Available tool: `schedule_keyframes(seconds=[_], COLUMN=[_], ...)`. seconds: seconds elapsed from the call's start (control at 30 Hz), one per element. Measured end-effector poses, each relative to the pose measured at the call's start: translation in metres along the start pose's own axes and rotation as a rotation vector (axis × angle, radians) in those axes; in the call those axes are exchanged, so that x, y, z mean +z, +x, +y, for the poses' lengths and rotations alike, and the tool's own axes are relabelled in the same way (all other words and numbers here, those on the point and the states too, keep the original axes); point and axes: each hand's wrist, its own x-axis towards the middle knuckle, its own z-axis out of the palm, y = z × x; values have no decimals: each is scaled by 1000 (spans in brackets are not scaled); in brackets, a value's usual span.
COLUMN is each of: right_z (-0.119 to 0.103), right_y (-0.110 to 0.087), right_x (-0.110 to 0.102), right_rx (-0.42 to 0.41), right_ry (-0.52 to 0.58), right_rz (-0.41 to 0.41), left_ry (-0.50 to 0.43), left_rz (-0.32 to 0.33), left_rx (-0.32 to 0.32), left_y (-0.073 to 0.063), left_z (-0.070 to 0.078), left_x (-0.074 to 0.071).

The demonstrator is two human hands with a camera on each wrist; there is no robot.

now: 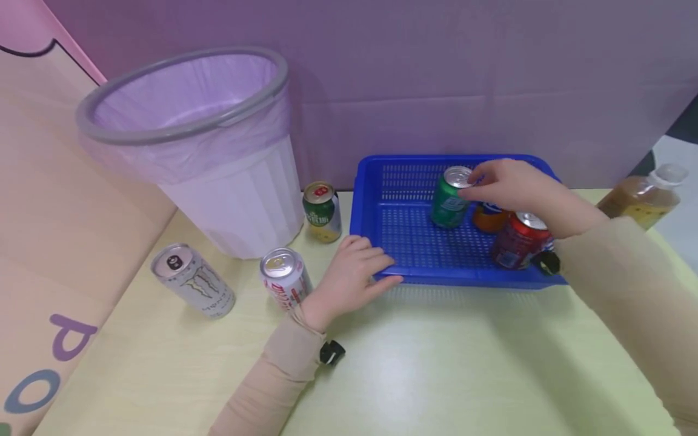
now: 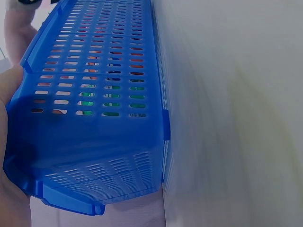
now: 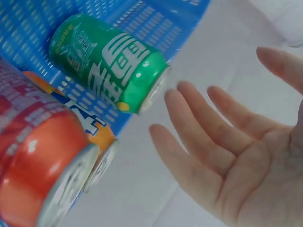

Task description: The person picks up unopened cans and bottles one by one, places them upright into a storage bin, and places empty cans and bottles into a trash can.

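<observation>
A blue plastic basket [image 1: 414, 280] with slotted sides stands on the table. My left hand [image 1: 351, 272] holds its near left corner, fingers over the rim and thumb along the front; the left wrist view shows the basket's slotted side [image 2: 94, 61] close up. Inside, toward the right, are a green can [image 1: 449, 203], an orange can [image 1: 487, 219] partly hidden, and a red can [image 1: 518, 242]. My right hand [image 1: 509, 184] hovers above these cans, beside the green can's top. In the right wrist view its fingers [image 3: 199, 146] are spread, apart from the green can [image 3: 111, 61].
A white bin [image 1: 240, 194] with a grey rim and liner stands at the back left. Near it are a green-and-gold can [image 1: 323, 215], a white-and-red can [image 1: 285, 275] and a white Monster can [image 1: 199, 284]. A bottle of amber liquid [image 1: 643, 197] is at the right edge.
</observation>
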Motion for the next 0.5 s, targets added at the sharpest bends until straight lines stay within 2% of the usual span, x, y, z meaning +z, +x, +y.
schedule_keyframes(seconds=[0.2,0.5], right_z=[11,21], right_y=[-22,-43], right_x=[14,42], right_rx=[-63,-95], right_ry=[20,63], right_rz=[-24,-51], left_ry=[1,6], left_rz=[1,25], left_rx=[5,21], left_y=[0,0], left_z=[0,0], left_x=[0,1])
